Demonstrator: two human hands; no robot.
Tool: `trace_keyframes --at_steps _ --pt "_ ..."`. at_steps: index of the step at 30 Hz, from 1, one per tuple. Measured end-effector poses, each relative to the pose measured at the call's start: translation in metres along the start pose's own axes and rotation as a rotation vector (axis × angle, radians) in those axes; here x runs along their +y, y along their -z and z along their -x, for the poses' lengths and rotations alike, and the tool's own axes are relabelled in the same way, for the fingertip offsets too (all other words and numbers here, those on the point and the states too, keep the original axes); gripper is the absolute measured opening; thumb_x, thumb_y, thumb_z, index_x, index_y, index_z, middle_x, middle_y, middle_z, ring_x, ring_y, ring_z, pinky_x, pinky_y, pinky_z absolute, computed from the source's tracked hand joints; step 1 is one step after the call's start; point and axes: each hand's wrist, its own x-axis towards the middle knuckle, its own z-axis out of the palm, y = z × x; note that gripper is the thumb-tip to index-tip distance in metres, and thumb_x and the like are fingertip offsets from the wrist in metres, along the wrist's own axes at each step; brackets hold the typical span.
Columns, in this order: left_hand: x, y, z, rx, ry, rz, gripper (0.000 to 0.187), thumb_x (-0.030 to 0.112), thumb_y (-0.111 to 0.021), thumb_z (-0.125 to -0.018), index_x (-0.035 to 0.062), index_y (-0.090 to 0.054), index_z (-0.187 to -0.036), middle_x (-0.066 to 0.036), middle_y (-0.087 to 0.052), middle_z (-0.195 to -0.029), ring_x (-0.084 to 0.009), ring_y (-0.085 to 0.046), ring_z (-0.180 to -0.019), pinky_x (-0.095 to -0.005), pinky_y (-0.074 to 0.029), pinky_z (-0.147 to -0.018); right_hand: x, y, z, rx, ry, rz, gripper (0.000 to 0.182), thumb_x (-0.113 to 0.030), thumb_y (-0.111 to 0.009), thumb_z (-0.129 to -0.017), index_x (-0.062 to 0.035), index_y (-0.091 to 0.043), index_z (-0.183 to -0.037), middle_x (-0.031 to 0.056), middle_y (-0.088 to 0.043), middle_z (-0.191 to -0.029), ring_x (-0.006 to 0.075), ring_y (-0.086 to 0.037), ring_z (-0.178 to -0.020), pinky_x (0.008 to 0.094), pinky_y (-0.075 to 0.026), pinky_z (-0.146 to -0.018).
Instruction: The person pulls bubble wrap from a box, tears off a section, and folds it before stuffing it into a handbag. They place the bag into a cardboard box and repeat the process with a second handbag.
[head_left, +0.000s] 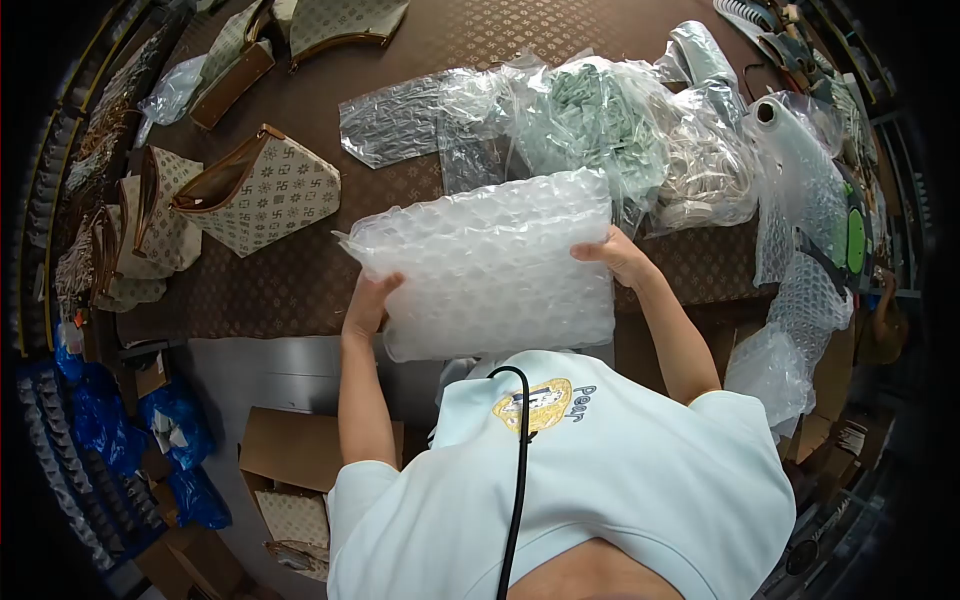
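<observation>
A sheet of bubble wrap [490,270], folded or layered into a wide cushion, is held up in front of my body at the table's near edge. My left hand [375,298] grips its left side, thumb on top and the other fingers hidden beneath. On the right side my right hand [612,255] pinches the edge in the same way. Beyond the wrap lie clear plastic bags, one with pale green filling [590,120] and one with cream-coloured straps [705,165]. A patterned cream bag with brown trim [270,190] sits open-topped to the left.
More patterned bags [165,210] stand along the left side of the brown table [400,215]. A roll of bubble wrap [795,140] lies at the right, its loose end trailing over the edge. Below left is an open cardboard box [290,450] near blue plastic bags [105,420].
</observation>
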Motion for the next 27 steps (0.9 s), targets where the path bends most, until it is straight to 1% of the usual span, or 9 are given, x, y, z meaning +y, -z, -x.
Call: trace_keyframes --at_steps 6,8,10,11,15,17,21,26,27 --pt "-0.068 0.048 0.066 -0.287 0.193 -0.195 0.048 0.014 -0.058 -0.084 0.0004 -0.043 -0.128 -0.007 -0.048 -0.126 -0.0191 -0.048 -0.112 -0.0305 -0.041 -0.096 0.035 0.021 0.063 -0.089 -0.023 -0.132 0.071 -0.012 -0.078 -0.06 -0.0024 -0.048 -0.124 0.0076 -0.055 -0.118 0.0173 -0.052 -0.106 0.0322 -0.041 -0.094" --pt "-0.09 0.033 0.114 -0.016 0.571 0.741 0.049 0.022 -0.057 -0.087 0.0017 -0.041 -0.129 -0.008 -0.048 -0.127 -0.0193 -0.048 -0.112 -0.0285 -0.04 -0.096 0.048 0.027 0.09 -0.187 -0.093 0.079 0.076 -0.013 -0.077 -0.063 -0.0035 -0.042 -0.129 0.0076 -0.052 -0.123 0.0189 -0.049 -0.112 0.0332 -0.038 -0.098" --pt "0.017 -0.088 0.153 0.142 0.626 0.178 0.06 0.04 -0.053 -0.088 0.0046 -0.036 -0.133 -0.011 -0.043 -0.131 -0.0228 -0.046 -0.116 -0.0323 -0.038 -0.099 0.053 0.014 0.119 -0.25 -0.108 0.237 0.082 -0.017 -0.076 -0.067 -0.005 -0.033 -0.136 0.0088 -0.042 -0.135 0.0213 -0.038 -0.124 0.0349 -0.027 -0.106" --pt "-0.055 -0.043 0.157 -0.164 0.085 -0.502 0.069 0.056 -0.046 -0.085 0.0074 -0.037 -0.133 -0.012 -0.041 -0.132 -0.0235 -0.045 -0.117 -0.035 -0.04 -0.098 0.057 0.005 0.126 -0.177 -0.139 0.22 0.082 -0.017 -0.075 -0.068 -0.0053 -0.033 -0.137 0.0091 -0.039 -0.137 0.0214 -0.035 -0.126 0.035 -0.025 -0.107" --pt "-0.129 -0.016 0.123 0.066 -0.079 -0.092 0.052 0.035 -0.062 -0.083 0.0045 -0.048 -0.124 -0.009 -0.05 -0.122 -0.0192 -0.05 -0.108 -0.0309 -0.043 -0.089 0.046 -0.021 0.093 0.16 0.337 0.094 0.064 -0.029 -0.073 -0.072 0.0 -0.047 -0.123 0.0104 -0.05 -0.125 0.0222 -0.047 -0.114 0.0358 -0.035 -0.098" --pt "-0.049 -0.073 0.076 0.241 -0.361 -0.661 0.043 0.024 -0.066 -0.082 0.0013 -0.053 -0.116 -0.009 -0.059 -0.107 -0.0188 -0.056 -0.095 -0.0313 -0.046 -0.081 0.017 -0.014 0.038 0.383 0.228 0.131 0.059 -0.034 -0.074 -0.069 -0.0001 -0.052 -0.112 0.0098 -0.062 -0.102 0.0217 -0.057 -0.092 0.0361 -0.045 -0.083" --pt "0.016 -0.142 0.0 0.333 -0.49 -0.241 0.045 0.022 -0.069 -0.08 -0.0027 -0.05 -0.113 -0.009 -0.059 -0.103 -0.0174 -0.056 -0.091 -0.0305 -0.044 -0.083 -0.052 -0.033 -0.047 0.853 0.331 0.779 0.057 -0.035 -0.073 -0.07 -0.0036 -0.046 -0.109 0.0161 -0.064 -0.082 0.0264 -0.063 -0.077 0.0361 -0.049 -0.068" --pt "0.0 -0.19 -0.025 0.536 -0.857 -0.508 0.056 0.008 -0.065 -0.081 -0.0034 -0.033 -0.125 -0.014 -0.049 -0.117 -0.0226 -0.052 -0.101 -0.033 -0.042 -0.088 -0.041 -0.096 -0.04 0.706 0.768 0.899 0.065 -0.027 -0.07 -0.073 -0.0045 -0.034 -0.122 0.0196 -0.062 -0.09 0.0348 -0.062 -0.075 0.0423 -0.049 -0.063" --pt "0.002 -0.192 -0.024 0.552 -0.795 -0.319 0.056 0.009 -0.067 -0.078 -0.0043 -0.035 -0.123 -0.016 -0.049 -0.116 -0.0247 -0.053 -0.102 -0.0337 -0.043 -0.086 -0.043 -0.098 -0.027 0.509 0.605 0.806 0.079 -0.039 -0.065 -0.076 -0.0063 -0.023 -0.135 0.0246 -0.056 -0.112 0.037 -0.058 -0.1 0.0424 -0.047 -0.081"
